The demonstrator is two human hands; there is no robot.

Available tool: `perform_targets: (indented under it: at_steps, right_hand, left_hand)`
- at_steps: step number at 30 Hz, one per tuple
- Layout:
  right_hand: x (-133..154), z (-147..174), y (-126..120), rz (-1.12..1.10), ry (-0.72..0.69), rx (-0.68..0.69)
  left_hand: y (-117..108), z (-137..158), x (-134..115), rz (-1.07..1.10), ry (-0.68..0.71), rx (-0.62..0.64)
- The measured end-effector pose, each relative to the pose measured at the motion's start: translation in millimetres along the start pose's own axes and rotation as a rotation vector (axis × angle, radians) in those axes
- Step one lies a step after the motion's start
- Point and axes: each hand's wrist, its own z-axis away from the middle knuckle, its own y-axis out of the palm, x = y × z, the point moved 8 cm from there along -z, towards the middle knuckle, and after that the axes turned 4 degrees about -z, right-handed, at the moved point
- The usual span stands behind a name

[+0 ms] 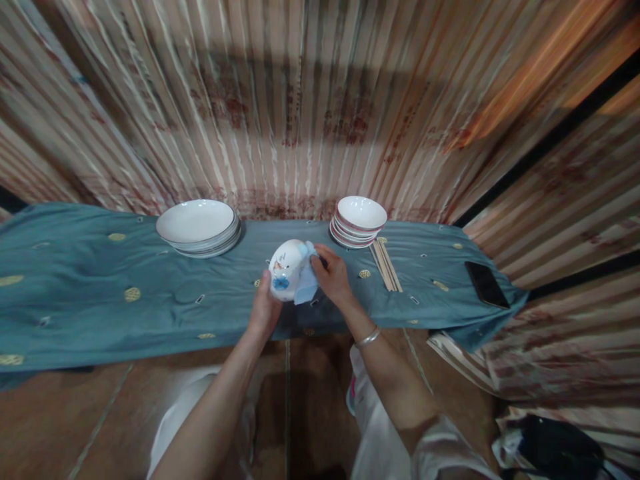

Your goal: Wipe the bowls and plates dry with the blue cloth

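Over the front part of the table, my left hand (265, 305) grips a white bowl (285, 263) with a blue flower painted on its outside. The bowl is tilted, its outer side towards me, and its inside is hidden. My right hand (330, 270) pinches a light blue cloth (306, 287) that lies against the bowl's right side. A silver bangle circles my right wrist. To the right of that hand, several wooden chopsticks (387, 265) lie side by side, near a stack of white bowls (357, 223) with reddish rims.
A stack of large white plates or shallow bowls (200, 227) stands at the back left. A black phone (486, 284) rests near the right end of the teal tablecloth (165, 307). Patterned curtains (280, 100) hang behind. A dark bag (560, 447) sits at lower right.
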Motion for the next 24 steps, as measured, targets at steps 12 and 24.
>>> perform_targets:
  at_steps: [12, 24]
  right_hand:
    - [-48.4, 2.5, 0.8, -0.173, 0.324, 0.036]
    - [-49.5, 16.4, 9.1, -0.020, 0.381, 0.069]
  left_hand:
    - [-2.4, 2.8, -3.0, 0.052, -0.032, -0.044]
    - [-4.8, 1.8, -4.7, 0.059, -0.028, -0.077]
